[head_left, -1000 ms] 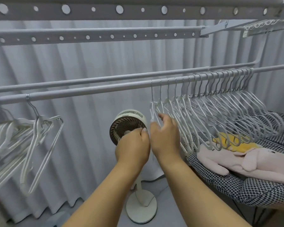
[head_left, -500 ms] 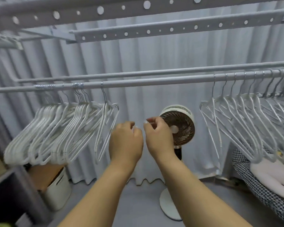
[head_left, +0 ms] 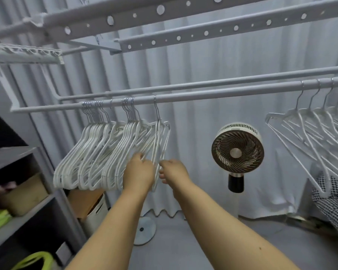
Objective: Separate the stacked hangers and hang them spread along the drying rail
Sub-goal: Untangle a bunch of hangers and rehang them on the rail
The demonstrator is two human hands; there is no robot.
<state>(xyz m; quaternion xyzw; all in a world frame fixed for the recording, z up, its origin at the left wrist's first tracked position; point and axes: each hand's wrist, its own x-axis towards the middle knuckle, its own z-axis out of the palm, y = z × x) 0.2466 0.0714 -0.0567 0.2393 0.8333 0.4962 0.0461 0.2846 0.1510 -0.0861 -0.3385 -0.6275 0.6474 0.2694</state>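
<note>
Right of the fan [head_left: 237, 152], white hangers [head_left: 308, 131] already hung spaced along the drying rail [head_left: 222, 93]. Left of it, a bunched stack [head_left: 98, 156] remained. The left hand [head_left: 138, 174] pinched one hanger there; the right hand [head_left: 174, 172] hovered loosely curled, empty.

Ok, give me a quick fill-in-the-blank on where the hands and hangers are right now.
1. The bunched hangers hang toward the ____ end of the rail.
2. The left hand touches a hanger in that bunch, while the right hand is at the ____ hanger beside it.
3. Behind the bare stretch of rail stands a ____.

Missing words: left; single; fan
</note>
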